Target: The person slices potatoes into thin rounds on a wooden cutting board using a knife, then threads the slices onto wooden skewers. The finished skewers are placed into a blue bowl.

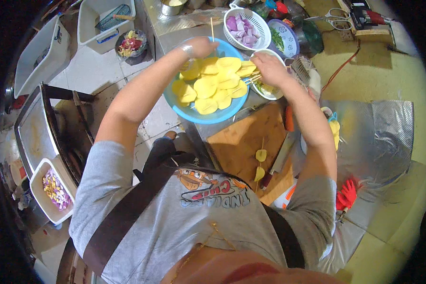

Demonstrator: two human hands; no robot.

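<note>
A light blue basin [210, 116] holds several skewers of thin yellow slices [206, 88], which look like potato. Over the basin's far left rim is my left hand [201, 47], its fingers closed around a wooden skewer [212, 29] whose bare end points up. My right hand [270, 68] is at the basin's right side, above a white bowl [270, 96]. Its fingers are closed over the bare sticks [253, 78] of several skewers with yellow slices, partly hidden by the hand.
A wooden cutting board [239, 137] bears a skewer with two slices [260, 155] and a knife [280, 158]. Beyond the basin stands a white colander [232, 40] of purple onion pieces. Scissors [338, 20] lie far right. Red gloves [348, 194] hang right; a tub [35, 182] stands left.
</note>
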